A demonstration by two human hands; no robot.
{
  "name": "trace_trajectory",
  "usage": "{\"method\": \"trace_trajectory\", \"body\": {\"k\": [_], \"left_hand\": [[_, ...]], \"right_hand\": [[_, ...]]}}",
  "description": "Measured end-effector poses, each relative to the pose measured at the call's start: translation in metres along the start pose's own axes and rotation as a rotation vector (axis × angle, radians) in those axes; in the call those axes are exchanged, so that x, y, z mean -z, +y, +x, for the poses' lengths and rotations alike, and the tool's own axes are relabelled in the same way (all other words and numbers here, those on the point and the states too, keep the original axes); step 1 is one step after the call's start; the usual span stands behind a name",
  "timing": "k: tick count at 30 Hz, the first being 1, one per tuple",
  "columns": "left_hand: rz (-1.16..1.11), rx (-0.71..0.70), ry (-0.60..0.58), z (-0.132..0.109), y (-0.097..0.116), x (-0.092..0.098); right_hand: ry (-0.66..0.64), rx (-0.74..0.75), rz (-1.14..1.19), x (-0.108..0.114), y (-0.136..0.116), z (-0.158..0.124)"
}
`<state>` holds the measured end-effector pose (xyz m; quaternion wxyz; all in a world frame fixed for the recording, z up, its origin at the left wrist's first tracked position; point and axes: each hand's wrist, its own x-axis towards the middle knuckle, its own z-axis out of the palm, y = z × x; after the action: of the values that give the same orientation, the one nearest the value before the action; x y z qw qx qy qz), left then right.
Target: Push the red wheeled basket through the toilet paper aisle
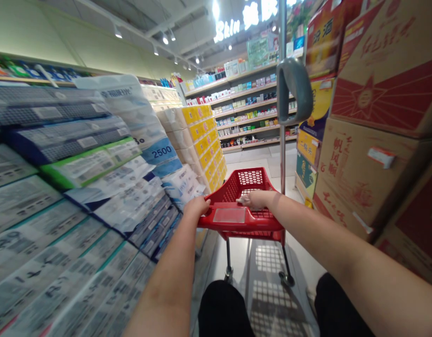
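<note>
A red plastic shopping cart [244, 175] with a mesh basket stands in front of me in the aisle. Its red handle [265, 220] bears a pale label panel in the middle. My left hand [197, 206] is closed around the left end of this handle, thumb on top. Just beyond the handle, above the back of the basket, my right hand [249, 200] reaches leftward with its fingers stretched out. It appears to hold nothing; whether it rests on the cart is unclear. No goods show in the visible part of the basket.
Packs of paper goods [107, 164] are piled close on the left, with yellow-and-white packs [202, 135] beyond. Cardboard boxes [363, 168] are stacked on the right. A metal pole [282, 154] with a grey loop [307, 100] rises at the cart's right. Stocked shelves [251, 103] stand ahead.
</note>
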<state>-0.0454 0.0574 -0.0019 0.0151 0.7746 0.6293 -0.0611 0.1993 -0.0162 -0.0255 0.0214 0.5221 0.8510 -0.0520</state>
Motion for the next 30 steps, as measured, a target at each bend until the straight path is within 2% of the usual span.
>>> {"method": "trace_trajectory", "body": {"k": [3, 9, 14, 22, 25, 28, 30], "left_hand": [[0.002, -0.002, 0.008, -0.001, 0.000, 0.000], [-0.019, 0.004, 0.007, -0.004, 0.000, 0.000], [-0.029, -0.013, 0.003, -0.003, -0.002, 0.000], [-0.026, -0.024, 0.015, -0.005, -0.003, 0.000], [-0.024, -0.030, 0.013, -0.006, -0.004, 0.001], [-0.035, -0.036, 0.004, -0.006, -0.005, 0.001], [-0.033, -0.037, 0.004, -0.007, -0.005, 0.001]], "right_hand": [[-0.028, -0.001, -0.090, 0.000, 0.000, -0.002], [-0.022, -0.055, 0.137, 0.005, -0.004, -0.016], [-0.008, -0.031, 0.081, 0.004, -0.006, -0.013], [-0.169, -0.170, -0.018, 0.008, -0.008, -0.010], [-0.137, -0.154, -0.079, 0.008, -0.008, -0.011], [-0.056, -0.113, -0.026, 0.005, -0.009, -0.015], [-0.057, -0.125, -0.011, 0.003, -0.010, -0.018]]}}
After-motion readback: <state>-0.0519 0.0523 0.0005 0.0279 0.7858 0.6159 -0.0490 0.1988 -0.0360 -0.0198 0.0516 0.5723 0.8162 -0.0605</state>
